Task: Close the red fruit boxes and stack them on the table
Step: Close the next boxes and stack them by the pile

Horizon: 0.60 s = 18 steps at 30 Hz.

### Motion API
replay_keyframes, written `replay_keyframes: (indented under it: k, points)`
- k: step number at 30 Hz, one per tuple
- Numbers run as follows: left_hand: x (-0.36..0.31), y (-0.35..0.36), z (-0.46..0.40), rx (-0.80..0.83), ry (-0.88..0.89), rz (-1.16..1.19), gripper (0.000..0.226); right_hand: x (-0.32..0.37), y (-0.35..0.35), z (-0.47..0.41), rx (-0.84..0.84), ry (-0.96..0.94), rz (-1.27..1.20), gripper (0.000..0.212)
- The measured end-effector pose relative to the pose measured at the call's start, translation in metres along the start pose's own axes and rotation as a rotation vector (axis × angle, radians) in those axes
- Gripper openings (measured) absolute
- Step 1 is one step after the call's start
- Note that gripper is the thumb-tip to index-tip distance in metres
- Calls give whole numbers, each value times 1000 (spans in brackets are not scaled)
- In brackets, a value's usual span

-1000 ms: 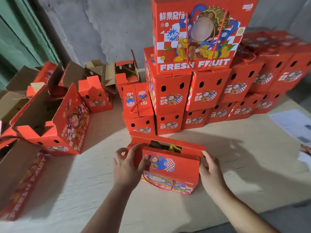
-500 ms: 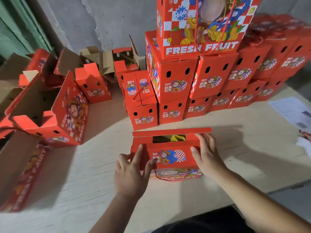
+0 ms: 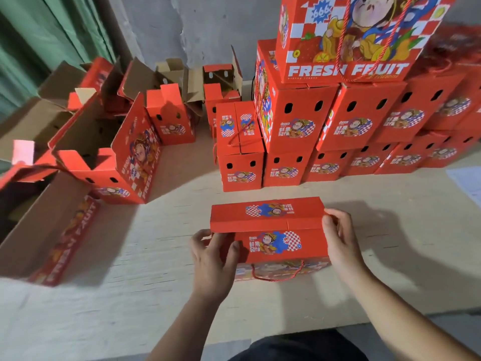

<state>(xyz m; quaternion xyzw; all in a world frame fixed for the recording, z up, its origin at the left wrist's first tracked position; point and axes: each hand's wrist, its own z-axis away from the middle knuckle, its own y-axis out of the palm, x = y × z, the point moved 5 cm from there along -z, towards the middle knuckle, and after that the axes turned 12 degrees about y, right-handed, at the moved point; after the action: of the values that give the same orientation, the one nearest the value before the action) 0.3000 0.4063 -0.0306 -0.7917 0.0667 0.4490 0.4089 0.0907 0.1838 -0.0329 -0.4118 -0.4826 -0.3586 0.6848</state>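
Left hand (image 3: pixel 212 259) and right hand (image 3: pixel 339 239) seemingly grip red box (image 3: pixel 273 230) ends

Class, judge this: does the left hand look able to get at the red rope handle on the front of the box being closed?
Probably yes. The rope handle hangs uncovered on the box front, just beside the left hand, nothing between them. The hand would first have to release the box's left end.
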Motion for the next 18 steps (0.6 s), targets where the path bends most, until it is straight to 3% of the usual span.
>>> replay_keyframes:
  k: [3,5,7,11,16,18]
  points:
    - [6,-1,9,-91,-177,428,34,-6,5,-5,16,17,4,45]
    - [9,-5,15,-215,-290,622,47,-9,5,-7,18,30,36,44]
    - [8,-13,7,-216,-240,452,54,-9,5,-8,25,47,96,38]
    - [-4,-12,-31,130,107,-152,74,-5,1,-12,28,63,214,35]
    - [-8,2,-32,314,106,-409,86,-14,-4,-14,32,224,231,76]
    - [-5,3,-25,392,120,-558,89,-15,-4,-12,49,238,249,81]
